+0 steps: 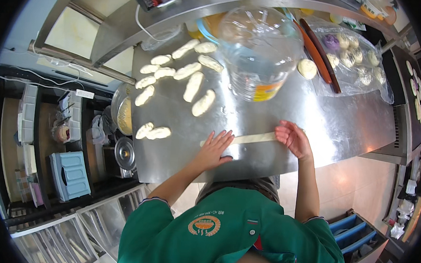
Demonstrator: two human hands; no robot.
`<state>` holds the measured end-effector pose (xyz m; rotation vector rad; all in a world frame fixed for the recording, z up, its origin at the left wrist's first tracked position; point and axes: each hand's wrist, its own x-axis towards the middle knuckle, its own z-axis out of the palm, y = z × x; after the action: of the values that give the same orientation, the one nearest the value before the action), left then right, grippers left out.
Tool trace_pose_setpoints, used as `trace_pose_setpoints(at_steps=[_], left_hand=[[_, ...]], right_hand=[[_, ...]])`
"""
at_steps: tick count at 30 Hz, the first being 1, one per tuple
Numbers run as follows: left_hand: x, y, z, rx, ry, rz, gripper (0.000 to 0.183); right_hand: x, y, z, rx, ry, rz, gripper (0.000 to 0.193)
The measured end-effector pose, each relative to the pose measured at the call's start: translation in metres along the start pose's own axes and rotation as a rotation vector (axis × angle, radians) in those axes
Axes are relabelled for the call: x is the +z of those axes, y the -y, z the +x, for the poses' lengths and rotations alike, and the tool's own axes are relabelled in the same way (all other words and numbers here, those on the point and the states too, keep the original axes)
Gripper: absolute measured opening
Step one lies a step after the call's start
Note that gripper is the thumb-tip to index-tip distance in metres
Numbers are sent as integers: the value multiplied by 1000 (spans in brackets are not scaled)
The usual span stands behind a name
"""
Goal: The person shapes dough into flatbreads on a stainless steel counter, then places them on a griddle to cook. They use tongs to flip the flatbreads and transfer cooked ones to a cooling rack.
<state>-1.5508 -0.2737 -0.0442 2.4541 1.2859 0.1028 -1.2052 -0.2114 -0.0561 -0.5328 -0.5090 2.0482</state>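
A long, thin strip of dough [254,138] lies on the steel table in front of me. My left hand [214,150] rests flat on its left end, fingers stretched out and thumb apart. At the right end is my right hand [293,138], turned partly on its side with fingers loosely bent and spread; whether it touches the dough I cannot tell. Two short dough pieces [153,132] sit left of my left hand. Farther back, several elongated dough pieces [187,71] are spread over the table's left half.
A large clear plastic container [258,52] stands at the back middle. Right of it are a round dough ball [307,69], two rolling pins [320,54] and a plastic bag with dough balls [355,56]. A steel shelf [213,2] spans the back. A dark griddle [410,90] stands far right.
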Motion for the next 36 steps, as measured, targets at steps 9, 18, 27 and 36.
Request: trace_pose_setpoints(at_steps=[9,18,27,36], left_hand=[[4,52,-67,24,-153,-40,83],[9,71,-94,124,-115,-110,80],[5,28,-24,303,-244,-71,83],[11,75,-62,131,-16,39,89]], right_hand=[[102,-130,22,-408,-400,-1979,68],[132,-194,25,-208,59,-2194,81],[60,-108,3,-435,-684,-2031,53],[24,-83,-18,-250,-783,-2188,69]])
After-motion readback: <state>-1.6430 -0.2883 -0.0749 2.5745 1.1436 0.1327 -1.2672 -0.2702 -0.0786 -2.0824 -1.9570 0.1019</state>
